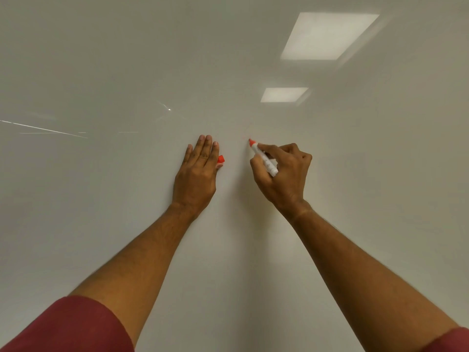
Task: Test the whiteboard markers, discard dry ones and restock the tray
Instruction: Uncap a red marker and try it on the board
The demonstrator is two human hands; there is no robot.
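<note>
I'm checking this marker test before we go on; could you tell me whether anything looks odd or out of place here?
Nothing is damaged or spilled. The right hand presses the red marker tip to the whiteboard, yet only a very faint red trace shows there. The left hand holds its red cap.

Glossy whiteboard, plastic marker

The whiteboard [127, 72] is smooth and shiny, mirroring ceiling lights; the marker [264, 158] has a smooth white plastic barrel, the cap [221, 159] red plastic, sleeves [76, 326] matt maroon cloth.
</note>
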